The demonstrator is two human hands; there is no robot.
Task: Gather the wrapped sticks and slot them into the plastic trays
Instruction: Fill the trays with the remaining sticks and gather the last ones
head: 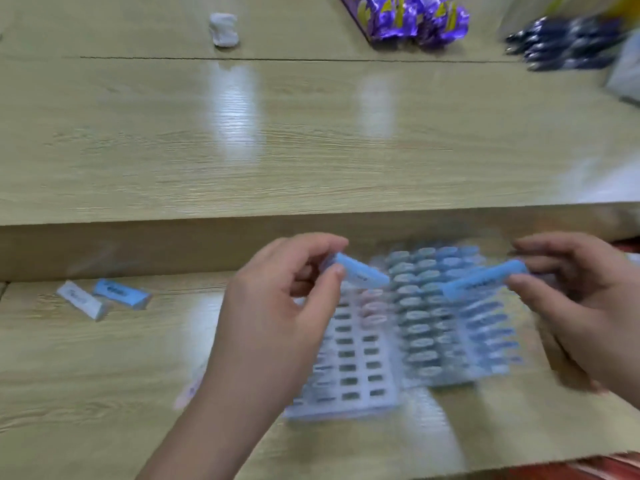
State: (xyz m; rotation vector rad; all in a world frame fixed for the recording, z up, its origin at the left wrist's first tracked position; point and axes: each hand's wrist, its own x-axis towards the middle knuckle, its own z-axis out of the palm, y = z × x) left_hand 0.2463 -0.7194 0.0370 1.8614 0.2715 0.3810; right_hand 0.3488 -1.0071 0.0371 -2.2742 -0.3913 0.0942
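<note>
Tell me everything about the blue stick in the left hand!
The blue stick is a short bar in a light blue wrapper with small dark print, too blurred to read. The left hand pinches one end between thumb and fingers. It is held in the air, tilted down toward the right, over the plastic tray.

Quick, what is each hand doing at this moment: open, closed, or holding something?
Left hand: pinches a blue stick above the trays.
Right hand: pinches another blue stick.
</note>
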